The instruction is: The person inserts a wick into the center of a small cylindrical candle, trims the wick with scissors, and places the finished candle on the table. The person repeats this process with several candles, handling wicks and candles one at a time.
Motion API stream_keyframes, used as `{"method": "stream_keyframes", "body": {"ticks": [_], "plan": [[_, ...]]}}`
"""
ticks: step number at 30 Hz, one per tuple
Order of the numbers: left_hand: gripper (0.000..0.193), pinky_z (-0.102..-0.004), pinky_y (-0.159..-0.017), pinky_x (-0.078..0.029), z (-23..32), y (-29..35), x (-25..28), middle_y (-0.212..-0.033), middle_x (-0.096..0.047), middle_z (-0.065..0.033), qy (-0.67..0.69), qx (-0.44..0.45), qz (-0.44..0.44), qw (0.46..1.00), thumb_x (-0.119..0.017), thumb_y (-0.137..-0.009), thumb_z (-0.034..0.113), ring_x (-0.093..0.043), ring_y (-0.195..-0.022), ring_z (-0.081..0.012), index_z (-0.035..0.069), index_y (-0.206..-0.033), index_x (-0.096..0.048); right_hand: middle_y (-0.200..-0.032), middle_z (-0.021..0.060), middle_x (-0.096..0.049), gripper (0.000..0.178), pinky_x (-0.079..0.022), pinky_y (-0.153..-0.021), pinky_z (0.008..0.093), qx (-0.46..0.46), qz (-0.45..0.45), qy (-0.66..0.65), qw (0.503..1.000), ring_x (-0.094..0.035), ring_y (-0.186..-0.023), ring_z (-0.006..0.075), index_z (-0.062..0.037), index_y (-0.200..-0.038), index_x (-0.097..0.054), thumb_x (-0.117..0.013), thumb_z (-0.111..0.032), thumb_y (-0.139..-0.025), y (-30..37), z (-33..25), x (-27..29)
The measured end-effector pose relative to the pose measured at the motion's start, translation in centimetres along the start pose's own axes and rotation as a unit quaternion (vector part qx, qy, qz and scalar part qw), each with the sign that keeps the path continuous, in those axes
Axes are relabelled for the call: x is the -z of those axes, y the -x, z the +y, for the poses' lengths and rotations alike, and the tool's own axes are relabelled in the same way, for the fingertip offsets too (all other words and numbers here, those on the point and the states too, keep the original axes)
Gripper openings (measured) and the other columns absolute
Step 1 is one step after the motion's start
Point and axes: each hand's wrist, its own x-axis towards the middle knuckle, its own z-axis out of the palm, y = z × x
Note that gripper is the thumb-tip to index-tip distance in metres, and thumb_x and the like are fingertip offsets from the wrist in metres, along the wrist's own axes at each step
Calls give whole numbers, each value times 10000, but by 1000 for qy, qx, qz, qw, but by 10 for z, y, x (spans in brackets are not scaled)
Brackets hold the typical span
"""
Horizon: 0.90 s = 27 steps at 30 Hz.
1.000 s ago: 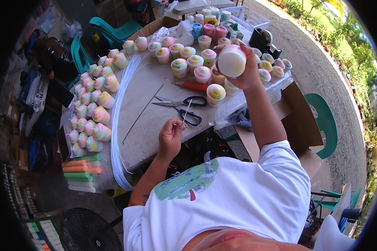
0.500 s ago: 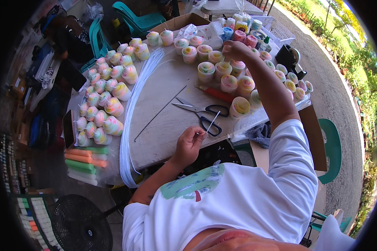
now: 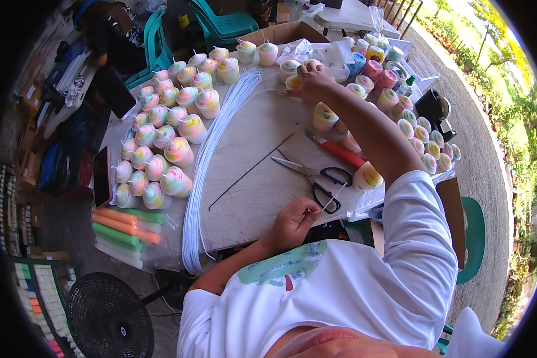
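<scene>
– What has the left hand (image 3: 295, 222) got?

– A thin white stick (image 3: 335, 197), pinched between thumb and fingers near the front edge of the desk (image 3: 238, 212). It crosses a handle loop of the scissors (image 3: 308, 171) in this view; I cannot tell whether they touch

– And the right hand (image 3: 312, 83)?

– Stretched to the far side, fingers half bent and pointing down by a pale swirled cup (image 3: 289, 67). Whether it has hold of anything, I cannot tell

– What lies between the hands?

– A red-handled tool (image 3: 343, 150) and the scissors. Left of those come a dark rod (image 3: 250, 173), then a curved bundle of white strands (image 3: 197, 197). Past the bundle, cups with white stubs (image 3: 177, 150) stand packed in rows
</scene>
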Motion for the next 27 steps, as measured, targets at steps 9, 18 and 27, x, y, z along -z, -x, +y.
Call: {"method": "stream_keyframes", "body": {"ticks": [9, 18, 27], "plan": [[84, -304, -653, -447, -1, 0, -2, -802, -560, -118, 7, -3, -3, 1000, -592, -899, 89, -546, -715, -211, 19, -913, -547, -1174, 185, -592, 861, -461, -912, 423, 86, -27, -14, 996, -550, -1135, 332, -42, -1266, -474, -649, -666, -699, 8, -8, 1], [42, -242, -720, -457, 2, -1, 1, -856, -572, -65, -30, 11, -31, 999, -562, -921, 61, -548, -789, -103, 27, -936, -543, -904, 108, -644, 733, -533, -598, 386, 251, -298, -798, 459, -645, -757, 253, -51, -1088, -576, -386, -710, -830, 30, 23, 50], [38, -229, -760, -466, -6, 2, -1, -874, -575, -60, -12, 24, -27, 999, -530, -932, 28, -569, -838, -95, 4, -959, -520, -908, 108, -640, 699, -546, -634, 395, 255, -270, -779, 505, -649, -740, 230, -50, -1032, -592, -357, -683, -853, 43, 16, 50]]}}
